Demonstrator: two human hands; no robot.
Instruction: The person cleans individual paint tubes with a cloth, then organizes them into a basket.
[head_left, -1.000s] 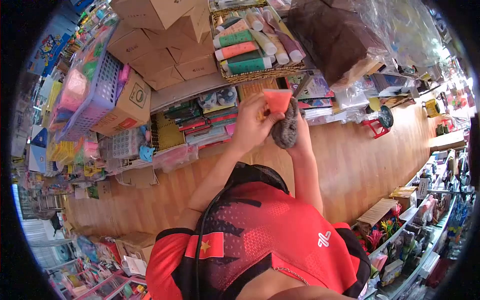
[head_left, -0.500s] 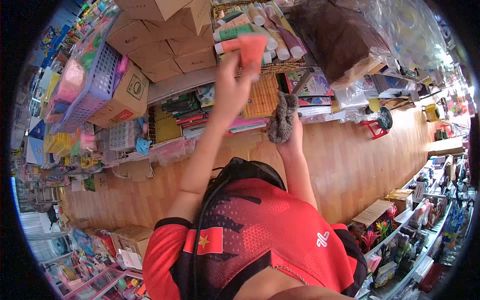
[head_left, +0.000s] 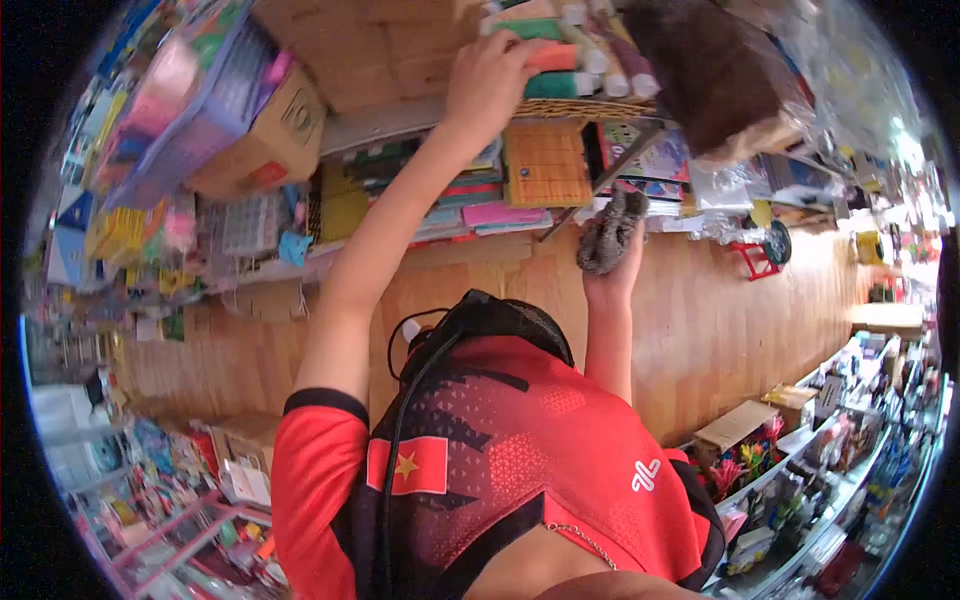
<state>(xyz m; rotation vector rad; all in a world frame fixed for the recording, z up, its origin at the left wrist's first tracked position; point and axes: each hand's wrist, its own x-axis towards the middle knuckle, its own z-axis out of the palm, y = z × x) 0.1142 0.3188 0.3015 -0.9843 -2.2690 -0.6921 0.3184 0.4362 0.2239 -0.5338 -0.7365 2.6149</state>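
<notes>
Reaching up, our left hand [head_left: 490, 85] grips an orange tube [head_left: 552, 57] at the wicker basket [head_left: 590, 108] on the shelf; our right hand [head_left: 612, 270] clutches a grey cloth [head_left: 610, 232]; crowded tubes could topple if nudged

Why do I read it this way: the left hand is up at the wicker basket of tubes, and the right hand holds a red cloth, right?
One detail is off. In the head view the cloth in the right hand is grey, not red. The left hand is indeed up at the wicker basket, on an orange tube.
</notes>
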